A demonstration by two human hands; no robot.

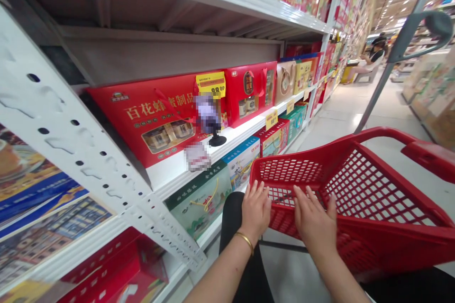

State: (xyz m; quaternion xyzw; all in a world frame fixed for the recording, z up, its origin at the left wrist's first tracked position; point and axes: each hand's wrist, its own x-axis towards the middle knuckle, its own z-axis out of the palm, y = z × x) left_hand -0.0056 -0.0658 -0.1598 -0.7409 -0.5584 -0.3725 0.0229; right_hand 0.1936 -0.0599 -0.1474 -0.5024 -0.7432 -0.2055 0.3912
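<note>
My left hand [256, 210], with a gold bangle [245, 242] on the wrist, lies with spread fingers against the near side of a red plastic mesh shopping cart [377, 134]. My right hand [314, 215] rests the same way further along that side, fingers apart. Neither hand visibly closes around the cart's edge. Just left of my left hand stands a green gift box [199, 201] on the low shelf, not touched. A dark trouser leg [231, 227] shows below my left hand.
White perforated shelving [71, 118] runs along the left, holding red gift boxes [142, 118] and yellow price tags [210, 84]. A blurred item on a black stand [209, 118] sits on the shelf edge. A seated person [371, 59] is far down the tiled aisle.
</note>
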